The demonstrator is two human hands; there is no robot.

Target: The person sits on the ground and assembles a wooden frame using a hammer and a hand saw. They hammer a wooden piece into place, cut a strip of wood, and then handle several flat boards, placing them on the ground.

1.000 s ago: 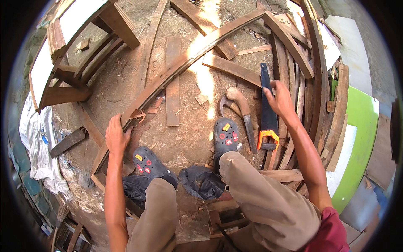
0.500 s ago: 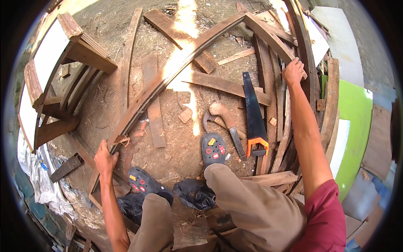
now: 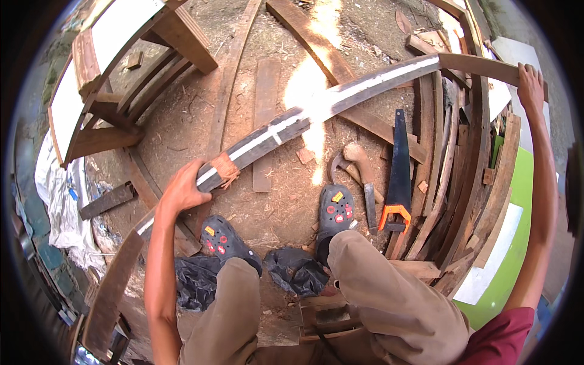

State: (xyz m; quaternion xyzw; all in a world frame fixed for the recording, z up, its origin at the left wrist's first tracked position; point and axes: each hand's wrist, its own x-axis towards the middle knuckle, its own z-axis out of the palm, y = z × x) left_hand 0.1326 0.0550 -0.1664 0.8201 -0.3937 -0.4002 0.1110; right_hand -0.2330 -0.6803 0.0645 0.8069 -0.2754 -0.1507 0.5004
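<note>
In the head view, a long wooden beam [image 3: 292, 128] with a white stripe runs from between eight and nine o'clock up past one. The left hand [image 3: 182, 187], at nine o'clock, is wrapped around it. At two o'clock, the right hand [image 3: 530, 88] clasps a short board [image 3: 480, 67] at the beam's far end. A saw [image 3: 399, 164] lies near three o'clock.

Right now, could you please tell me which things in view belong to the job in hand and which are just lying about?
Apparently in the job:
white-striped wooden beam, gripped by the left hand;
brown end board, gripped by the right hand;
perhaps the orange-handled handsaw, unheld.

Apparently lying about:
crumpled black plastic;
crumpled white sheeting;
green panel.
</note>
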